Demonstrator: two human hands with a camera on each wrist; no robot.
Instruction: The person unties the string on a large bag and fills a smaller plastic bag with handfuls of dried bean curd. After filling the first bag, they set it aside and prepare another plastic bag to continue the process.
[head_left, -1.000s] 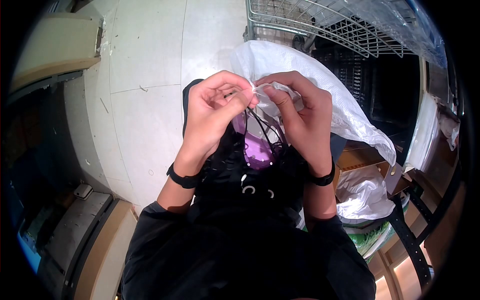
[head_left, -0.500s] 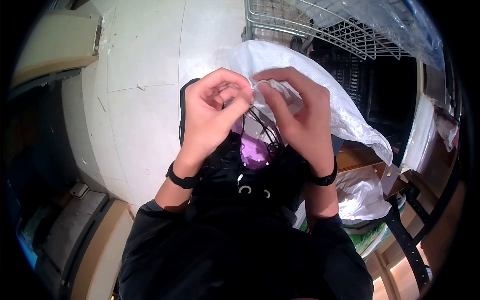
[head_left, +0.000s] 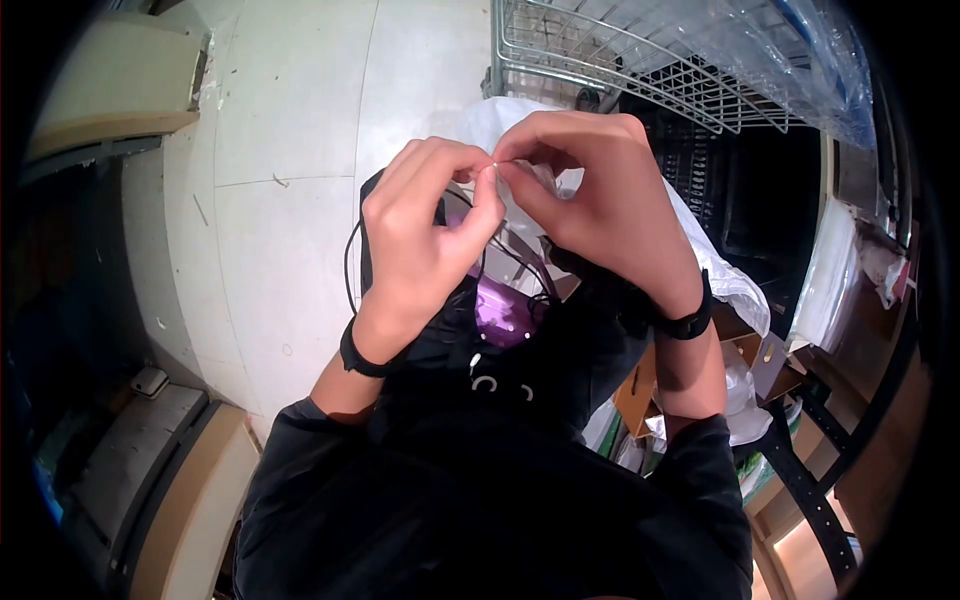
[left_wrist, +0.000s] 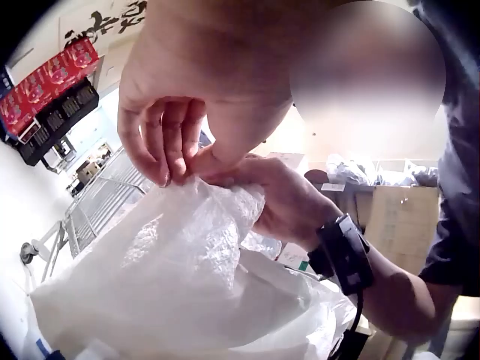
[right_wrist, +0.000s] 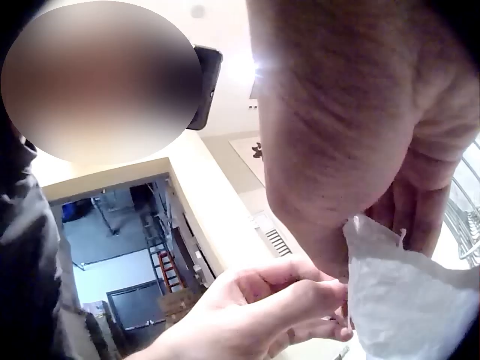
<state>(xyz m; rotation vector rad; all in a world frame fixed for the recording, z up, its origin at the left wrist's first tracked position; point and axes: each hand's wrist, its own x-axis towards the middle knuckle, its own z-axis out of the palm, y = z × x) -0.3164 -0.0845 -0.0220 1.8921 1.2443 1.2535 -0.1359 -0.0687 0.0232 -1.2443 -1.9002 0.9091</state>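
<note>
A white woven sack hangs below both hands in the left wrist view, its top gathered at the fingertips. With thumb and forefinger, my left hand pinches the sack's edge. My right hand pinches it right beside, so the fingertips of both hands meet. A tiny white bit shows between them in the head view. The right wrist view has a white flap of the sack hanging at the right fingers. Below the hands are black cords and a purple item with pale dots.
A wire cart with clear plastic stands ahead on the right, above a black crate. At my right are an open cardboard box and a black perforated metal frame. Pale floor stretches to the left.
My right hand has turned and lifted, its wrist shifting to the right. The pinched spot has moved slightly up and left. Less of the sack shows behind the right hand.
</note>
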